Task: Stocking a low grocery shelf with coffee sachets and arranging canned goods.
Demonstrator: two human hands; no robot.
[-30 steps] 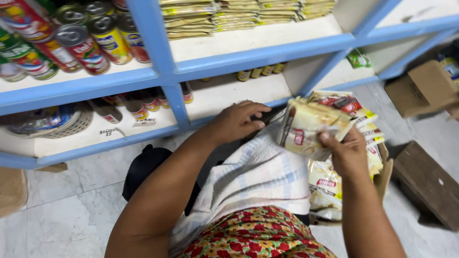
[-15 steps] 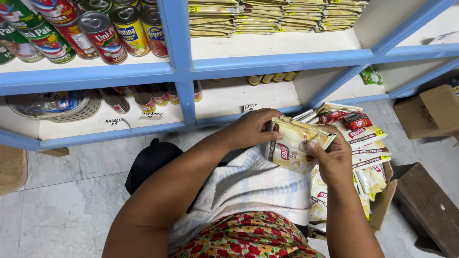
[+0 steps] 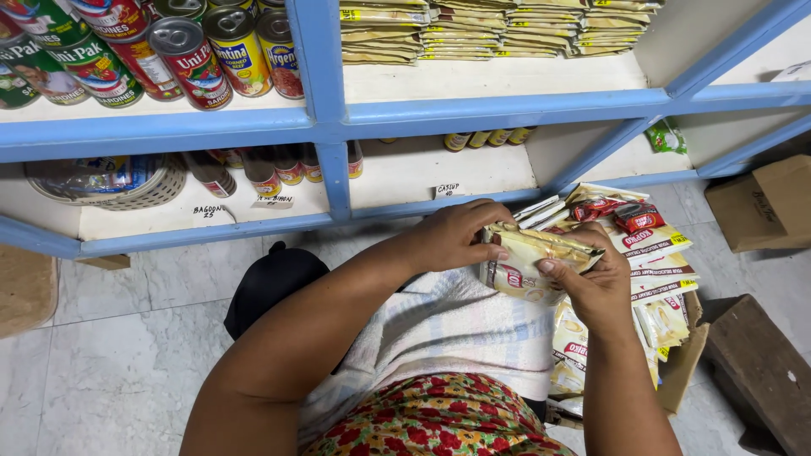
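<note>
Facing blue shelves (image 3: 507,108), tiled floor (image 3: 118,338)

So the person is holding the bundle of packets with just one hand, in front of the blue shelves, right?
Not quite: both hands hold it. The head view shows the left hand and the right hand gripping the bundle of packets from either side, in front of the blue shelves.

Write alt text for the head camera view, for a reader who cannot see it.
Two bare hands, the left hand and right hand, hold a small stack of cream sachets above a lap. More sachets fill an open cardboard box on the tiled floor, before blue shelves of tin cans and stacked packets.
</note>
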